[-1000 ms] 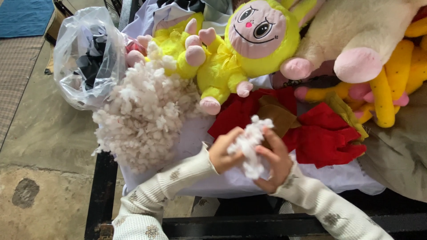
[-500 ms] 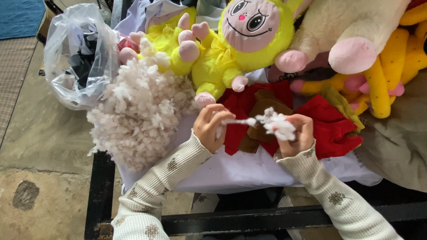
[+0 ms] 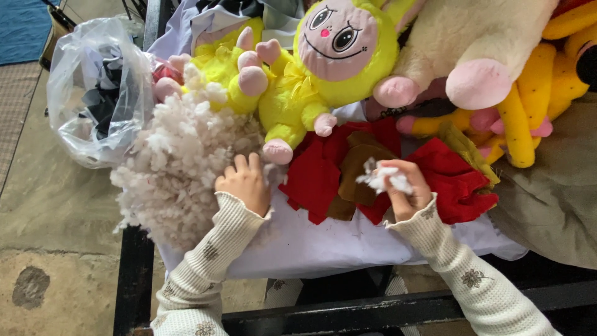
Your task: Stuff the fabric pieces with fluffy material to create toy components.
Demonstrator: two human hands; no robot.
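Observation:
My left hand [image 3: 244, 182] rests palm down on the right edge of a big heap of white stuffing fluff [image 3: 177, 162], fingers pressed into it. My right hand [image 3: 405, 190] is closed on a small wad of white stuffing [image 3: 384, 177], held over a pile of red and brown fabric pieces [image 3: 348, 171]. Both arms wear cream knit sleeves. A yellow plush doll with a pink face [image 3: 323, 68] lies just beyond the fluff and fabric.
A clear plastic bag with dark cloth inside [image 3: 96, 93] sits at the left. Cream and yellow plush toys [image 3: 497, 68] crowd the back right. White cloth [image 3: 323, 242] covers the black-framed table [image 3: 134, 267]. Olive fabric [image 3: 553, 199] lies at the right.
My hands have parted. The left one moved left onto the fluff heap, while the right kept the wad of stuffing over the red fabric.

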